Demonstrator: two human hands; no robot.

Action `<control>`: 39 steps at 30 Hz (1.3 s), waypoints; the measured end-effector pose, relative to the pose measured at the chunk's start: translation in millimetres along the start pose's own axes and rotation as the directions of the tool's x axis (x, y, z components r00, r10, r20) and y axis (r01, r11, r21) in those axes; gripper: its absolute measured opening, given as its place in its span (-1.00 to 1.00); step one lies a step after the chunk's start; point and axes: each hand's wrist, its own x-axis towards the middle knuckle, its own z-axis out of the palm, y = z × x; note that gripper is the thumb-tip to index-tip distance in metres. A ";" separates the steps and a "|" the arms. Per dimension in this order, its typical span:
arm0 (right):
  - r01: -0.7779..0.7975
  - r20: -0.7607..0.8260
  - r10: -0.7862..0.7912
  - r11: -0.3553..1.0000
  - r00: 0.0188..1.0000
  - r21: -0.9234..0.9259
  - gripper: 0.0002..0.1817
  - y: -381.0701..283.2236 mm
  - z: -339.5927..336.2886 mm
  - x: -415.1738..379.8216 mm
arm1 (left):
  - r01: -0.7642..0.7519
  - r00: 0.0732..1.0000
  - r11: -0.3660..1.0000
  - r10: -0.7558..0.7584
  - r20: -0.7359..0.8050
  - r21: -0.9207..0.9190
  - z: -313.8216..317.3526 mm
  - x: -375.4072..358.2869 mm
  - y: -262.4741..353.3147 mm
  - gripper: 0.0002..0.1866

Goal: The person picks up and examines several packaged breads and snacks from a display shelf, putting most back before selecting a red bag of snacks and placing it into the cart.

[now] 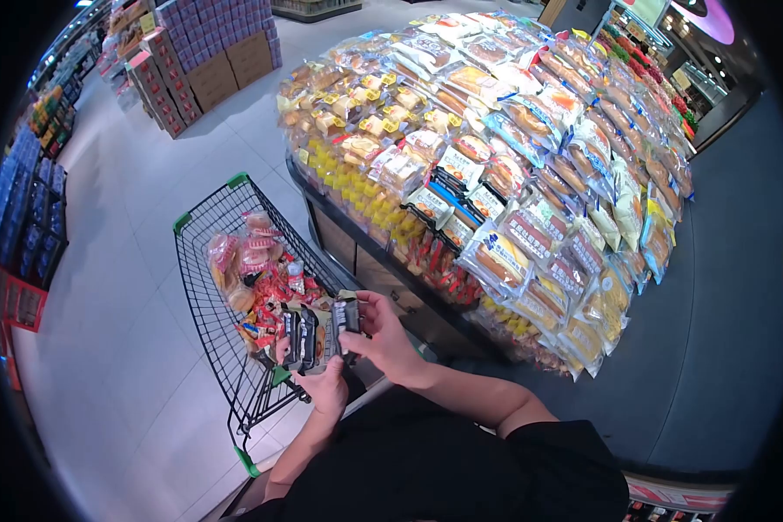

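Packets (306, 337), glossy and dark, clasped by the left hand's (326, 389) fingers; right hand (384, 344) pinching 1 above the wire cart (209, 300), pale tiled floor (130, 365).

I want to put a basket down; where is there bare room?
Bare floor shows between the cart and blue packs, between cart and carton stack, and right of the bread heap. Crowded: that heap, and the cart's middle, piled with packets.

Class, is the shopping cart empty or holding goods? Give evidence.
The cart is holding goods: red packets and bagged items lie inside its wire walls.
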 end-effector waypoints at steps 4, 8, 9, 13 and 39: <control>0.063 0.100 -0.054 0.994 0.993 -0.092 -0.18 -25.5 -36.3 15.3 | 0.175 0.983 0.980 -0.179 -0.039 -0.096 -10.0 7.0 3.9 -0.20; 0.334 -0.015 -0.482 0.630 0.876 -0.701 -0.25 -107.1 -100.1 50.1 | 0.323 0.932 0.929 -0.346 -0.111 -0.183 -13.8 6.3 4.4 -0.33; 0.447 0.079 -0.629 0.453 0.773 -0.771 -0.28 -115.6 -128.4 67.3 | 0.333 0.924 0.925 -0.359 -0.130 -0.183 -12.7 4.8 5.2 -0.33; -0.008 -0.140 -0.513 0.250 0.847 -0.968 -0.26 -158.2 -170.1 83.1 | 0.434 0.887 0.869 -0.458 -0.053 -0.238 -22.9 4.1 0.1 -0.40; -0.161 0.015 -0.661 -0.204 0.750 -0.966 -0.34 -144.1 -216.1 73.3 | 0.552 0.806 0.798 -0.585 -0.089 -0.241 -13.0 -1.4 12.2 -0.42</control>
